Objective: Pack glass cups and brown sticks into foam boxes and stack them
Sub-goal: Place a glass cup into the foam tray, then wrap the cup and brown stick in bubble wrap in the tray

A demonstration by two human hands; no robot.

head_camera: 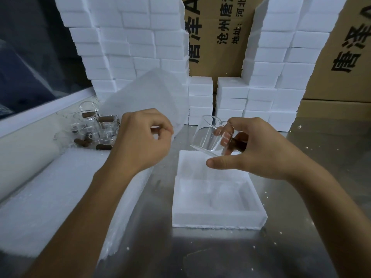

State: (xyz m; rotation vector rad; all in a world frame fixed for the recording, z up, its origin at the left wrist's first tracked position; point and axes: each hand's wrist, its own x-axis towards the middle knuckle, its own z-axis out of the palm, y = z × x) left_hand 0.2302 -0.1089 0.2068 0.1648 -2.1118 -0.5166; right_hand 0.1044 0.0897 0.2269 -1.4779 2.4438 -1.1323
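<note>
One glass cup (pixel 210 137) — tilted in right-hand grip (pixel 247 151) — above foam box (pixel 218 217).

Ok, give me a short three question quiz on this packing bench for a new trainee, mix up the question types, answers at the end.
1. True or false: the open foam box on the metal table already holds a cup.
2. Which hand holds the glass cup? A) left hand B) right hand C) neither
3. Fill in: the left hand pinches a thin white foam ___.

Key
1. False. Its recesses show only bare foam.
2. B. The cup is tilted above the box, in the right hand's grip; a brown stick shows behind the fingers.
3. Sheet. Spare cups and sticks lie left of it.
</note>
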